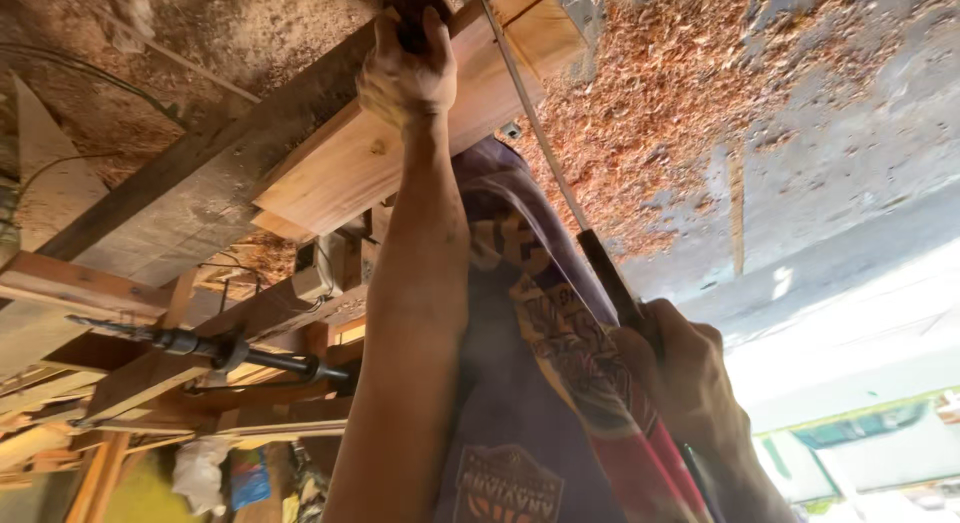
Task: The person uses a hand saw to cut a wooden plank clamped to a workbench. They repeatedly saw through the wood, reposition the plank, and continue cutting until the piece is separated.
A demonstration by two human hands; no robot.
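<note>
The left arm is reaching straight up the middle of the frame, bare from the elbow region to the wrist, forearm long and nearly vertical. The left hand [405, 68] is sitting near the upper centre, back of the hand towards the camera, fingers curling tightly away over the top and thumb pointing upward. The right forearm is coming in from the lower right corner, and the right hand [682, 375] is clenching in a fist around a dark handle [612, 283], knuckles facing left.
</note>
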